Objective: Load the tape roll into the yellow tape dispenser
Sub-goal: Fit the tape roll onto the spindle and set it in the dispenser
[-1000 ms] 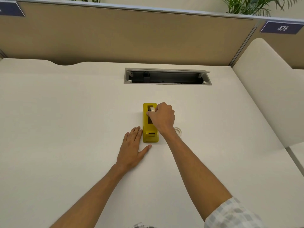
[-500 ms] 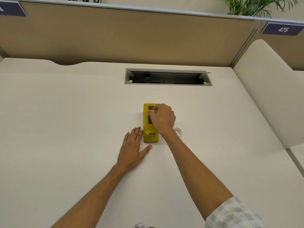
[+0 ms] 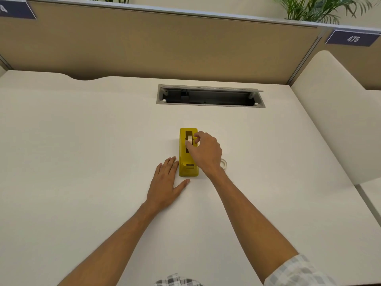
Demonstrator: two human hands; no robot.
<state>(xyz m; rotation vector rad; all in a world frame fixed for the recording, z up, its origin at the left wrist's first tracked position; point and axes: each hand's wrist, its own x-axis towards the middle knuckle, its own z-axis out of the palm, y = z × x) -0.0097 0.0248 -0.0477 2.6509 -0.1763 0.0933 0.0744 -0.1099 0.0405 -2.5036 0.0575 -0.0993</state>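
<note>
The yellow tape dispenser [image 3: 183,162] stands lengthwise in the middle of the white desk [image 3: 82,141]. A whitish tape roll [image 3: 189,138] sits in its top slot, pinched between thumb and fingers of my right hand [image 3: 205,151], which hovers over the dispenser's right side. My left hand [image 3: 166,182] lies flat on the desk, fingers spread, its fingertips against the dispenser's left side near the cutter end. A second clear tape roll [image 3: 223,163] lies on the desk just right of the dispenser, partly hidden behind my right wrist.
An open cable tray slot [image 3: 210,97] is set into the desk behind the dispenser. A tan partition [image 3: 165,44] closes the back, and a cream divider panel [image 3: 338,112] rises on the right. Plants stand behind the partition.
My right hand's fingers have shifted on the dispenser's top, and the tape roll shows in the slot between them again. The left hand and the dispenser have stayed in place.
</note>
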